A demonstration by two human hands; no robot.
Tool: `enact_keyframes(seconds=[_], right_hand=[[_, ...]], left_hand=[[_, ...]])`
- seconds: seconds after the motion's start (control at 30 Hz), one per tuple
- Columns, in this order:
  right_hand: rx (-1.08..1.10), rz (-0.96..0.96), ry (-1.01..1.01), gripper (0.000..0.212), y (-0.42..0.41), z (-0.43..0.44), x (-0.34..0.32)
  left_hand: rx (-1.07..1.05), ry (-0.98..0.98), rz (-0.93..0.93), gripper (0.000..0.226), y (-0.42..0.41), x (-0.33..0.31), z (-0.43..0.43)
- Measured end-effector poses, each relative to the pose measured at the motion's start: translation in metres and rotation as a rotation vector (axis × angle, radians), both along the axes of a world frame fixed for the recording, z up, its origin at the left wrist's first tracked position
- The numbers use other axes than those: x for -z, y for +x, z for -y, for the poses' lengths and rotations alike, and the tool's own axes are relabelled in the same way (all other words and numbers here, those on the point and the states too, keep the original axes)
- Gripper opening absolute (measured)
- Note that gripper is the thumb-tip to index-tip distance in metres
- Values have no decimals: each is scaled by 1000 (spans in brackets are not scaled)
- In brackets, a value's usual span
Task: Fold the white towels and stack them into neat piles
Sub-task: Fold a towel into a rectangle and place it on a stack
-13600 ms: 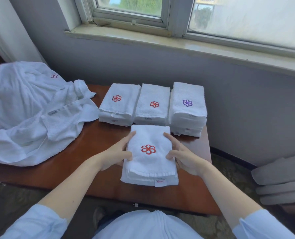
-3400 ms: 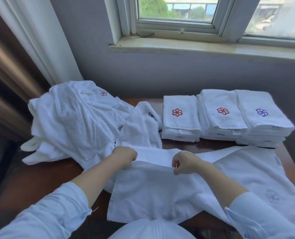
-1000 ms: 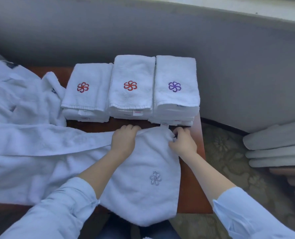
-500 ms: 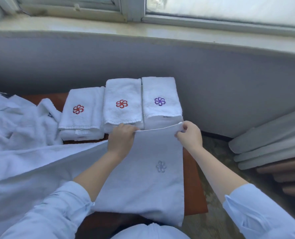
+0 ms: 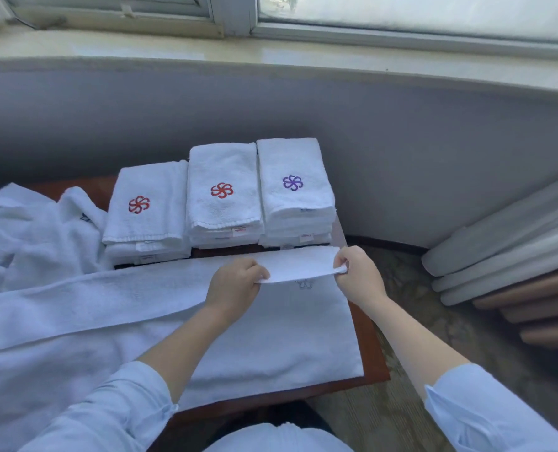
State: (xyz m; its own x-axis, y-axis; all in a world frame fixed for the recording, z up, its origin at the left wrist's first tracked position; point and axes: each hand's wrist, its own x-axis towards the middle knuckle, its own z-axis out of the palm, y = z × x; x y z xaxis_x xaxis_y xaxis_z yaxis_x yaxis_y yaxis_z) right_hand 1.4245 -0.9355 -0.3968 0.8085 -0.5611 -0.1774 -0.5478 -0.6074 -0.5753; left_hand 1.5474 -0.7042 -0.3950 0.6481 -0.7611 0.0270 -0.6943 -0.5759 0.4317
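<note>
A long white towel [image 5: 271, 334] lies spread over the brown table [image 5: 372, 353], its far edge turned over toward me. My left hand [image 5: 235, 285] and my right hand [image 5: 357, 275] each pinch that turned edge near the towel's right end, a little above the cloth. A faint embroidered flower shows just under the lifted edge. Behind stand three piles of folded towels: the left pile [image 5: 147, 207] with a red flower, the middle pile [image 5: 223, 194] with a red flower, and the right pile [image 5: 293, 187] with a purple flower.
A heap of unfolded white towels [image 5: 26, 230] covers the table's left side. A grey wall and a window sill [image 5: 271, 57] rise behind the piles. Rolled grey and brown cushions [image 5: 512, 256] lie on the carpeted floor at the right.
Both hands have brought the towel's far edge down and toward me, folding it over; half a second ago they held it raised in front of the piles.
</note>
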Motion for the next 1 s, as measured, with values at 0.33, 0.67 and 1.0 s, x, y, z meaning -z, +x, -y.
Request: enact_keyframes(seconds=[0.33,0.67,1.0], right_hand=[[-212,-242,-51,52,-42,-25,21],[-345,-402,-177,63,-77,-64,30],[-449,-357,-80,85,-148,-86,39]], left_hand=[[137,419,-41,64,-26,36,-14],[328,666,-189,93,-53,45,-34],[248,359,-108,65,-110,65,-55]])
